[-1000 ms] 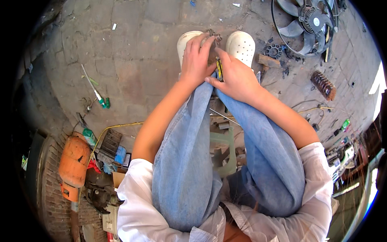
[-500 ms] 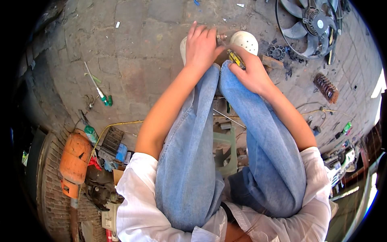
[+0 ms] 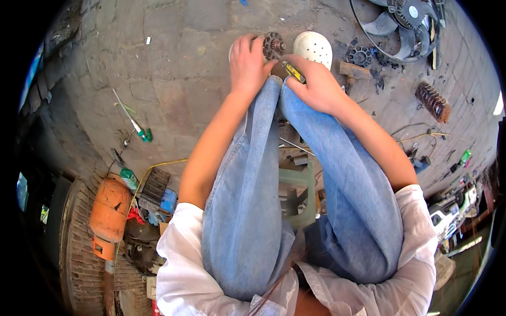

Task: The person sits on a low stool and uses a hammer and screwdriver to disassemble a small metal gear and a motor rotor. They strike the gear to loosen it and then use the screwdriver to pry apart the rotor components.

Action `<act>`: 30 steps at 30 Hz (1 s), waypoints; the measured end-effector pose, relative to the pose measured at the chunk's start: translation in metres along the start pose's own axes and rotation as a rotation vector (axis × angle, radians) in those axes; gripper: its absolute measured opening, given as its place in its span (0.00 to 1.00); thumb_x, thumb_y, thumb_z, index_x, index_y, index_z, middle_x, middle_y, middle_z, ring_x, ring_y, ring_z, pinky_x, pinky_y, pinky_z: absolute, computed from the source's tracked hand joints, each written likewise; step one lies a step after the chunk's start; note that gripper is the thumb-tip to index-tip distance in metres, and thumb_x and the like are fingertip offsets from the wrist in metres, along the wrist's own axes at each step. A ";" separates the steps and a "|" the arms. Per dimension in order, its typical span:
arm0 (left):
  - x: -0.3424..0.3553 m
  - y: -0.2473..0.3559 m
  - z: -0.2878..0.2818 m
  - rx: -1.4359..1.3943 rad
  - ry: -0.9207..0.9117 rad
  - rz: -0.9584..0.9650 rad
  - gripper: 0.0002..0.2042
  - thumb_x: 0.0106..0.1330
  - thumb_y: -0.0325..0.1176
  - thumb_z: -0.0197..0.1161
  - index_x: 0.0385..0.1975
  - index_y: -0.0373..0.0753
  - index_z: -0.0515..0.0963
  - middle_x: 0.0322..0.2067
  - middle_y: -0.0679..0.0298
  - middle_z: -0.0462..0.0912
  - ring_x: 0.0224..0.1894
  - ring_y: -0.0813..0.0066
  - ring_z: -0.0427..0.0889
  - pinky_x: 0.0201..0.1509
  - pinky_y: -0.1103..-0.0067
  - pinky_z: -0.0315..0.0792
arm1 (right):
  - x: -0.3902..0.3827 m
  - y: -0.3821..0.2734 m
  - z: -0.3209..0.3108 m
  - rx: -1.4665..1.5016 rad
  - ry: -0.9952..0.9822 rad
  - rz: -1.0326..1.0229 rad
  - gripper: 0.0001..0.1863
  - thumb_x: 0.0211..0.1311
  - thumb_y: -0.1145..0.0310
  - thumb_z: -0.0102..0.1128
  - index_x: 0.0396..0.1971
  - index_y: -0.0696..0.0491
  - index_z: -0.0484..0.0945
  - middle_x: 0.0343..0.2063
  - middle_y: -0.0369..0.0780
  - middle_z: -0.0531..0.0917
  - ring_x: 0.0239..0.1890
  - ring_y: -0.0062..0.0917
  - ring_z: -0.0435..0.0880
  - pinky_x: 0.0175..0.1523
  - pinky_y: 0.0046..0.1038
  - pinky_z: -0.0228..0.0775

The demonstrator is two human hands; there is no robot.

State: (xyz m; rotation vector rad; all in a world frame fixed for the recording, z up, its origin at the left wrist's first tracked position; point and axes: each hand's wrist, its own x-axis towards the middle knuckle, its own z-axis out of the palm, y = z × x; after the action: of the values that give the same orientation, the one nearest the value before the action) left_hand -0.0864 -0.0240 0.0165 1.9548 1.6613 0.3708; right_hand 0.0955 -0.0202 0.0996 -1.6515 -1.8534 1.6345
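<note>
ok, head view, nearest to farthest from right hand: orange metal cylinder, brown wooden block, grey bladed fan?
1. Brown wooden block, just right of the right hand
2. Grey bladed fan, upper right
3. Orange metal cylinder, lower left

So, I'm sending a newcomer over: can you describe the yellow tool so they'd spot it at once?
Follow the blue jeans up to the knees. Just beyond them, the right hand holds a tool with a yellow-and-black handle. That bright yellow sets it apart from the dark, round part at the left hand.
</note>
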 end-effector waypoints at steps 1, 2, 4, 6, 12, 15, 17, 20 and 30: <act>-0.001 -0.002 0.001 0.003 -0.018 0.004 0.34 0.43 0.34 0.77 0.55 0.40 0.72 0.56 0.55 0.71 0.61 0.52 0.67 0.63 0.62 0.64 | 0.000 0.000 0.001 -0.013 0.016 -0.002 0.28 0.54 0.65 0.58 0.54 0.63 0.73 0.37 0.55 0.83 0.42 0.47 0.83 0.50 0.39 0.74; 0.001 -0.001 -0.001 0.008 -0.033 0.004 0.35 0.43 0.34 0.77 0.56 0.40 0.71 0.58 0.56 0.71 0.62 0.54 0.66 0.64 0.62 0.64 | -0.001 0.001 0.001 -0.007 0.035 -0.012 0.27 0.54 0.65 0.58 0.54 0.63 0.73 0.37 0.55 0.83 0.42 0.47 0.83 0.50 0.40 0.74; 0.007 0.000 -0.003 0.059 -0.087 0.133 0.37 0.43 0.34 0.77 0.58 0.40 0.70 0.61 0.58 0.70 0.64 0.58 0.66 0.66 0.63 0.63 | -0.004 0.007 0.003 0.001 0.072 -0.030 0.27 0.55 0.64 0.58 0.54 0.62 0.73 0.37 0.55 0.83 0.43 0.48 0.83 0.50 0.40 0.74; 0.011 0.000 -0.006 0.087 -0.122 0.211 0.38 0.42 0.34 0.77 0.58 0.40 0.70 0.62 0.59 0.70 0.65 0.60 0.66 0.68 0.64 0.61 | -0.004 0.008 0.000 0.008 0.049 -0.014 0.27 0.55 0.64 0.58 0.54 0.62 0.73 0.38 0.55 0.83 0.43 0.47 0.83 0.50 0.40 0.74; 0.028 -0.004 -0.003 0.097 -0.144 0.276 0.38 0.40 0.34 0.77 0.57 0.39 0.72 0.56 0.58 0.77 0.61 0.60 0.73 0.71 0.66 0.61 | -0.006 0.008 -0.015 0.090 0.013 0.026 0.25 0.57 0.66 0.57 0.55 0.61 0.74 0.42 0.54 0.83 0.46 0.45 0.83 0.53 0.37 0.73; 0.027 0.011 -0.006 0.163 -0.179 0.240 0.37 0.39 0.34 0.78 0.54 0.36 0.73 0.53 0.56 0.79 0.59 0.59 0.74 0.72 0.66 0.60 | -0.009 0.014 -0.020 0.137 0.020 -0.004 0.24 0.57 0.67 0.57 0.54 0.60 0.75 0.44 0.53 0.83 0.47 0.44 0.83 0.55 0.36 0.73; 0.025 0.021 -0.007 0.212 -0.228 0.162 0.36 0.38 0.34 0.78 0.53 0.34 0.73 0.52 0.55 0.79 0.59 0.59 0.74 0.72 0.66 0.60 | -0.009 0.015 -0.021 0.178 0.013 0.014 0.24 0.57 0.67 0.57 0.54 0.59 0.75 0.44 0.52 0.83 0.48 0.43 0.83 0.55 0.36 0.73; 0.027 0.023 -0.002 0.215 -0.284 0.124 0.36 0.38 0.34 0.79 0.53 0.34 0.73 0.52 0.55 0.79 0.59 0.60 0.75 0.72 0.66 0.60 | -0.009 0.012 -0.024 0.184 -0.003 0.069 0.24 0.57 0.67 0.57 0.54 0.58 0.76 0.44 0.52 0.83 0.47 0.43 0.83 0.55 0.36 0.73; 0.018 -0.009 0.008 0.055 -0.166 0.220 0.38 0.42 0.37 0.77 0.58 0.38 0.71 0.55 0.56 0.78 0.61 0.59 0.73 0.71 0.65 0.60 | -0.028 -0.002 -0.034 0.049 0.024 0.014 0.24 0.57 0.67 0.55 0.55 0.58 0.74 0.40 0.54 0.83 0.44 0.46 0.83 0.52 0.38 0.73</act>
State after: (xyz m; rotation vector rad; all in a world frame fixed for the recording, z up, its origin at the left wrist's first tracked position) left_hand -0.0861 -0.0079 0.0023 2.1538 1.3719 0.2383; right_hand 0.1291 -0.0217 0.1288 -1.6605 -1.7808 1.6448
